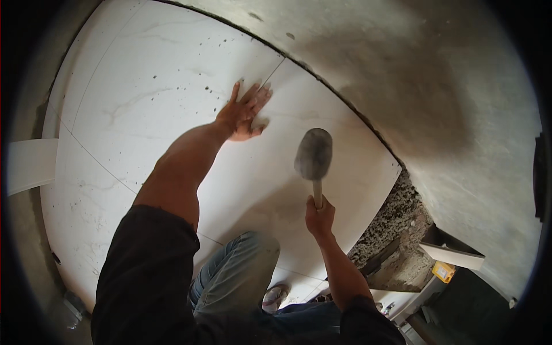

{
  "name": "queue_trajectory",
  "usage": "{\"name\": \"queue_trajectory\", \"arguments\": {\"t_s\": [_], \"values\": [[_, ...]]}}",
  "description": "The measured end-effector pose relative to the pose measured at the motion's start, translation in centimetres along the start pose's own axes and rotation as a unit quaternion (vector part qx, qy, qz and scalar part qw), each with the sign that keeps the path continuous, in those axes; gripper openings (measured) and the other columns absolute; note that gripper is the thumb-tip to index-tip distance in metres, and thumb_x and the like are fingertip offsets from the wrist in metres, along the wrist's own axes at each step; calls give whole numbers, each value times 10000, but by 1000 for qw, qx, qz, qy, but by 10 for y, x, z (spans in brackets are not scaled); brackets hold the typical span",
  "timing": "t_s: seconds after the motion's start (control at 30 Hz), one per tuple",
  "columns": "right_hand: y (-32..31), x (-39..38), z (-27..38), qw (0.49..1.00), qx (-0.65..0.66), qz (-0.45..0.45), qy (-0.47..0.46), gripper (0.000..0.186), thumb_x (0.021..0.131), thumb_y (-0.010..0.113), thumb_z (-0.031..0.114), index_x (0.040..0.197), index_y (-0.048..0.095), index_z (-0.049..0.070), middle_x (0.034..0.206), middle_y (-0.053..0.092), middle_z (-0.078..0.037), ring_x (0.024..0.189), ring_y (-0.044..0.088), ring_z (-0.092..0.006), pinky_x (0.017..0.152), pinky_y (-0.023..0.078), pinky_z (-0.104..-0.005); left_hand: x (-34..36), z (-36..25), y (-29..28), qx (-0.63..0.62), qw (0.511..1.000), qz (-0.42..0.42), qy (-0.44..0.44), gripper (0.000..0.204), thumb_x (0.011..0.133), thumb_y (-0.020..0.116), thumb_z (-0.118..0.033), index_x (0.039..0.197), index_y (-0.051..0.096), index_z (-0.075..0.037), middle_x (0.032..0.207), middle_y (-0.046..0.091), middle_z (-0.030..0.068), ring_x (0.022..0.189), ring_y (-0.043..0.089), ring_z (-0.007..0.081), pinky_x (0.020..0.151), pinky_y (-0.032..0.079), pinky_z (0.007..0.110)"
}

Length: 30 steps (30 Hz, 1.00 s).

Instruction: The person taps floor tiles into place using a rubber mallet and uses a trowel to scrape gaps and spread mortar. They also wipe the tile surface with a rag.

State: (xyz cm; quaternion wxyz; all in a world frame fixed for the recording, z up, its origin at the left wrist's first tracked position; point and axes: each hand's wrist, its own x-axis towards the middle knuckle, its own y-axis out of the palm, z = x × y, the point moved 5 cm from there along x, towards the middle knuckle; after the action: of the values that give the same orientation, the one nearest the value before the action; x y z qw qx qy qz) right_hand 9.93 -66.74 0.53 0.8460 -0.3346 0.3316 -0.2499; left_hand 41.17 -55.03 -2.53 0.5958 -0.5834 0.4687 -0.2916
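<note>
My right hand [320,218] is wrapped round the pale handle of a rubber mallet [314,154]. The mallet's dark grey head is slightly blurred and appears over a white marbled floor tile [351,190]; whether it touches the tile I cannot tell. My left hand [246,112] lies with fingers spread on the tiles, close to the joint line that runs to the wall. A neighbouring white tile [167,52] with faint veins and scattered dark crumbs stretches off to the left.
A grey plastered wall [460,75] bounds the far and right side. Rough mortar [391,224] shows beyond the tile's right edge. Near it are an angled pale-edged piece [454,253] and a yellow box [443,271]. My jeans-clad knee [247,259] rests over the tiles.
</note>
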Motion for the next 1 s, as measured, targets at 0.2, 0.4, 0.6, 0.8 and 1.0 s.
{"name": "queue_trajectory", "arguments": {"t_s": [0.2, 0.4, 0.6, 0.8, 1.0], "values": [[0, -26, 13, 998, -41, 49, -21, 210, 825, 596, 183, 739, 554, -3, 614, 581, -213, 618, 611, -413, 571, 471, -467, 6, 3, -2, 38, 999, 18, -4, 837, 901, 363, -532, 1523, 29, -81, 1599, 8, 84, 1472, -11, 280, 1146, -8, 591], [5, -52, 11, 986, -117, 104, -49, 189, 802, 614, 186, 730, 554, 22, 666, 598, -243, 665, 608, -451, 599, 473, -512, 7, 9, 2, 35, 999, 0, -26, 857, 883, 390, -533, 1521, 52, -70, 1595, 58, 95, 1470, 16, 296, 1130, 4, 623], [-1, -49, -27, 992, -92, 87, -5, 218, 827, 625, 246, 802, 592, 32, 670, 620, -214, 667, 629, -401, 620, 497, -485, 9, -3, -7, 46, 998, -1, -33, 887, 858, 450, -507, 1519, 66, -57, 1589, 96, 113, 1470, 28, 301, 1122, 23, 636], [-113, -75, -74, 985, 62, 20, 157, 404, 871, 651, 400, 879, 665, -4, 630, 615, -136, 554, 554, -180, 563, 463, -363, 13, -17, -1, 59, 993, -103, -21, 704, 898, 516, -290, 1479, 227, -16, 1537, 250, 154, 1436, 182, 333, 1129, 113, 586], [-234, -135, -178, 928, 246, -245, 136, 316, 903, 652, 332, 792, 617, 38, 593, 513, 21, 532, 478, -73, 487, 417, -296, -3, -8, 26, 109, 986, -129, -16, 630, 964, 407, -371, 1514, 203, -141, 1578, 187, 51, 1457, 150, 265, 1153, 112, 541]]}}
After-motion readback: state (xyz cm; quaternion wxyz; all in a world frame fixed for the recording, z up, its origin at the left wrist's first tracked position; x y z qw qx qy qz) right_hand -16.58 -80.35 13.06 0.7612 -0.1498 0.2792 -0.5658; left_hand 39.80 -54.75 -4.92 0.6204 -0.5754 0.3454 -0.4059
